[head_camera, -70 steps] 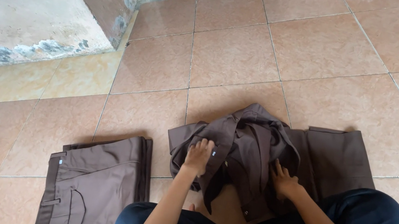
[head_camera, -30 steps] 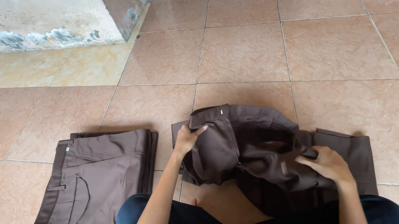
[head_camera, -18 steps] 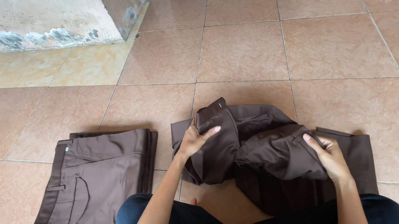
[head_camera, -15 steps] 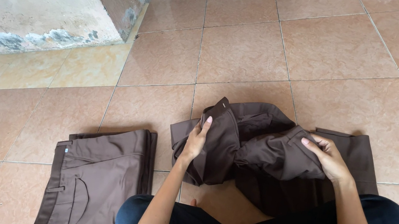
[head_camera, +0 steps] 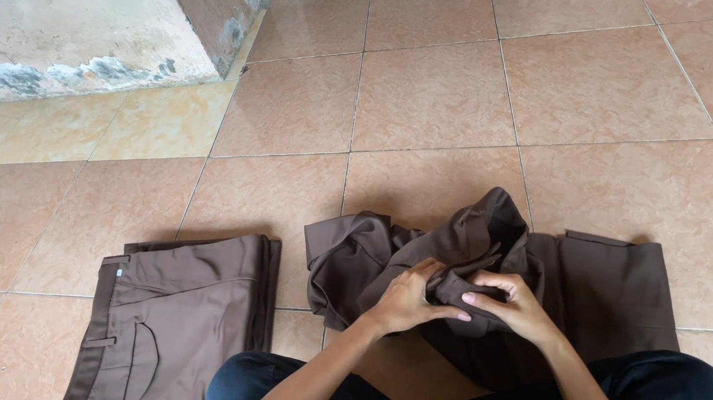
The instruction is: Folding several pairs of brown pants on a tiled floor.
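Brown crumpled garment (head_camera: pixel 498 284) on tiled floor (head_camera: pixel 433 96), gripped by fingers of left hand (head_camera: pixel 405 299) and right hand (head_camera: pixel 509 305).

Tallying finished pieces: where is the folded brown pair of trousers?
Head view, lower left: the folded brown pair of trousers lies flat on the tiled floor, beside the left knee.

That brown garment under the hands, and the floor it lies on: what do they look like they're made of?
The brown garment looks like a matte woven cloth, perhaps a cotton or polyester twill: it bunches in soft folds under the left hand and right hand. The floor looks like glazed ceramic tile, peach-coloured, with straight grout lines and a faint sheen.
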